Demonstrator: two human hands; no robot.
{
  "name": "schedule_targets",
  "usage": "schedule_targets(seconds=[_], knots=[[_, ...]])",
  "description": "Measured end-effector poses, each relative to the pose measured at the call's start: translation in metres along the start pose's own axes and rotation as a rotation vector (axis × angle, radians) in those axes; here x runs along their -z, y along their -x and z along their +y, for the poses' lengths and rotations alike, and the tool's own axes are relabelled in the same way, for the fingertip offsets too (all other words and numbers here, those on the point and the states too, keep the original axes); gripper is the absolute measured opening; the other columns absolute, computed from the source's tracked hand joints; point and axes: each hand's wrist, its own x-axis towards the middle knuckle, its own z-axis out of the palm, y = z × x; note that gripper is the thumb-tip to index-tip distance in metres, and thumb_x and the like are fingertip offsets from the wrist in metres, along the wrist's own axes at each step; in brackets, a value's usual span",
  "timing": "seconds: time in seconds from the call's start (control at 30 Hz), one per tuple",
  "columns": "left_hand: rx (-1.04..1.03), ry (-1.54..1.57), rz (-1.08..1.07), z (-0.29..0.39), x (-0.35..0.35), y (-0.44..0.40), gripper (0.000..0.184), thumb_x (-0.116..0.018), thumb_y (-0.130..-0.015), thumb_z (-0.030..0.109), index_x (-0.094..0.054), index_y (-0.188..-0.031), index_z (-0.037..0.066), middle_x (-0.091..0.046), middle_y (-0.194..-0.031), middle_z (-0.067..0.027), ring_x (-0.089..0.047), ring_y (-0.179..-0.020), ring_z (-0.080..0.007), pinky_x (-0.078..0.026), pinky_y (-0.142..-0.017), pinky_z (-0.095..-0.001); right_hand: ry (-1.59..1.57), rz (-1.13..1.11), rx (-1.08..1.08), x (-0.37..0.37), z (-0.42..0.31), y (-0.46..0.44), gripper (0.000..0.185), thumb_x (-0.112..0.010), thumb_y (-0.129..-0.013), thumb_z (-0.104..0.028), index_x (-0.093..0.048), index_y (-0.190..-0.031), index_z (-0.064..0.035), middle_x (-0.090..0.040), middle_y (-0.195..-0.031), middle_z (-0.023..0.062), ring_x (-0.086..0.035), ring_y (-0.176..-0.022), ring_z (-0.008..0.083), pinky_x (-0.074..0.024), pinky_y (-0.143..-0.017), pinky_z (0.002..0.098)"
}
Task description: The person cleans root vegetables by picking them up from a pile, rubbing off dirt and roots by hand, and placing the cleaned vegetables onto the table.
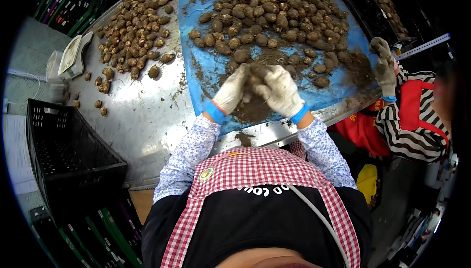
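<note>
My left hand, in a soiled white glove with a blue cuff, is closed at the front of the blue sheet. Facing it, my right hand wears a matching glove, its fingers curled inward. Between the two hands is a brown, soil-covered taro corm, partly hidden by the gloves. Just beyond lies a large heap of unsorted taro corms with loose soil. Dark soil also covers the sheet below my hands.
Cleaner corms are spread on the metal table at left, near a scale. A black crate stands at the left edge. At right, a co-worker's gloved hand rests by the table edge, near another crate.
</note>
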Motion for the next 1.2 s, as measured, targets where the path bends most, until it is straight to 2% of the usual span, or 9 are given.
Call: schedule_targets(seconds=[0.07, 0.23, 0.4, 0.47, 0.67, 0.87, 0.93, 1.03, 1.2], knots=[[0.160, 0.022, 0.059, 0.008, -0.009, 0.001, 0.051, -0.042, -0.101, 0.049, -0.059, -0.119, 0.005, -0.058, -0.080, -0.0025, -0.053, -0.063, -0.0087, -0.048, -0.055, -0.0247, 0.321, 0.286, 0.285, -0.016, -0.003, 0.007, 0.034, -0.064, -0.084, -0.022, -0.060, -0.112, -0.0022, -0.063, -0.101, 0.0148, -0.060, -0.088, 0.0346, -0.0513, -0.072, 0.0450], [-0.625, -0.464, 0.328, -0.023, -0.021, -0.013, 0.034, -0.043, -0.101, 0.027, -0.058, -0.117, 0.001, -0.068, -0.090, -0.0179, -0.067, -0.075, -0.0319, -0.053, -0.064, -0.0348, 0.147, 0.415, 0.083, -0.058, 0.006, 0.008, 0.025, -0.049, -0.091, -0.019, -0.058, -0.106, -0.0003, -0.058, -0.094, 0.0189, -0.058, -0.082, 0.0354, -0.0499, -0.069, 0.0470], [-0.861, -0.944, 0.386, 0.004, -0.028, 0.012, 0.042, -0.055, -0.090, 0.007, -0.052, -0.131, 0.002, -0.066, -0.072, -0.0102, -0.064, -0.057, -0.0291, -0.054, -0.057, -0.0359, -0.029, 0.444, 0.013, -0.065, 0.006, 0.005, 0.032, -0.034, -0.101, -0.021, -0.056, -0.106, 0.0014, -0.058, -0.099, 0.0194, -0.059, -0.090, 0.0345, -0.0512, -0.077, 0.0422], [-1.075, -0.955, 0.354, 0.010, -0.022, 0.010, 0.045, -0.057, -0.087, 0.006, -0.051, -0.132, 0.001, -0.066, -0.071, -0.0083, -0.063, -0.056, -0.0268, -0.055, -0.056, -0.0345, -1.369, 0.409, -0.513, -0.078, -0.002, -0.006, 0.031, -0.037, -0.100, -0.021, -0.059, -0.104, 0.0003, -0.061, -0.102, 0.0209, -0.060, -0.095, 0.0331, -0.0511, -0.081, 0.0409], [-0.300, 0.015, 0.332, 0.002, -0.025, 0.000, 0.051, -0.032, -0.105, 0.038, -0.057, -0.125, -0.001, -0.068, -0.105, -0.0131, -0.065, -0.094, -0.0180, -0.052, -0.083, -0.0307, 0.212, 0.268, -0.144, -0.040, -0.028, -0.007, 0.020, -0.045, -0.095, -0.013, -0.061, -0.095, -0.0010, -0.063, -0.097, 0.0217, -0.065, -0.078, 0.0330, -0.0538, -0.064, 0.0405], [-0.512, -0.320, 0.386, -0.014, -0.020, 0.009, 0.051, -0.034, -0.104, 0.041, -0.059, -0.123, 0.000, -0.068, -0.107, -0.0107, -0.066, -0.092, -0.0164, -0.052, -0.082, -0.0301, 0.088, 0.443, -0.012, -0.056, 0.003, -0.019, 0.025, -0.045, -0.099, -0.019, -0.054, -0.110, 0.0017, -0.060, -0.107, 0.0194, -0.061, -0.089, 0.0342, -0.0519, -0.070, 0.0406], [-0.376, -0.006, 0.279, -0.003, -0.019, 0.020, 0.049, -0.036, -0.104, 0.040, -0.057, -0.123, 0.001, -0.067, -0.105, -0.0087, -0.065, -0.085, -0.0153, -0.052, -0.074, -0.0294, -0.796, 0.345, -0.304, -0.056, -0.003, -0.015, 0.031, -0.046, -0.099, -0.024, -0.054, -0.115, 0.0015, -0.060, -0.107, 0.0190, -0.062, -0.093, 0.0324, -0.0518, -0.078, 0.0396], [-0.140, 0.637, 0.069, -0.009, -0.004, 0.021, 0.045, -0.038, -0.104, 0.040, -0.054, -0.123, 0.003, -0.064, -0.099, -0.0069, -0.063, -0.074, -0.0145, -0.048, -0.061, -0.0257, -1.017, 0.175, -0.568, -0.037, -0.022, -0.011, 0.035, -0.049, -0.097, -0.025, -0.054, -0.121, 0.0004, -0.060, -0.113, 0.0192, -0.061, -0.097, 0.0329, -0.0506, -0.085, 0.0394], [-0.151, 0.462, 0.157, 0.000, -0.008, 0.035, 0.043, -0.042, -0.102, 0.041, -0.053, -0.124, 0.007, -0.063, -0.103, -0.0077, -0.060, -0.073, -0.0128, -0.046, -0.052, -0.0230, -0.076, 0.184, -0.139, -0.026, -0.020, -0.001, 0.047, -0.059, -0.091, -0.032, -0.053, -0.120, 0.0043, -0.062, -0.109, 0.0230, -0.062, -0.097, 0.0384, -0.0513, -0.082, 0.0421]])
